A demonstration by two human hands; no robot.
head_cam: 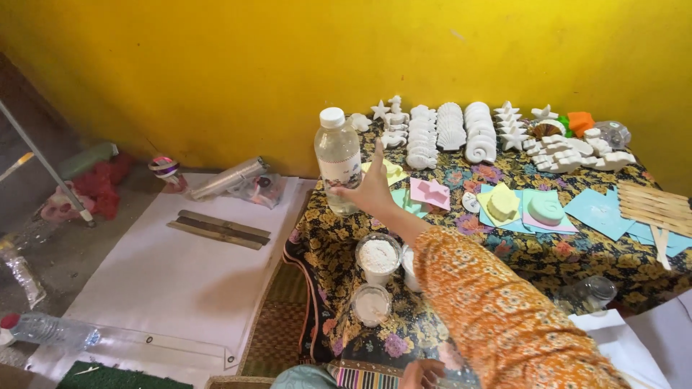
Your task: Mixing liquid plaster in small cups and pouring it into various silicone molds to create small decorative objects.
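My right hand (371,189), in an orange patterned sleeve, reaches across the low table and closes around the lower part of a clear plastic bottle (337,155) with a white cap. One finger points up beside the bottle, which stands upright on the floral tablecloth (324,245). Two cups of white powder (378,257) (372,303) stand under my forearm, and a third is partly hidden behind it. My left hand (422,373) shows only at the bottom edge, so its grip is unclear.
Rows of white plaster shells and stars (450,130) line the back of the table. Coloured moulds (546,210), blue sheets, wooden sticks (656,205) and a glass jar (591,292) lie to the right. A white sheet (173,281) on the floor holds metal strips (220,228), a clear ruler and a lying bottle (50,330).
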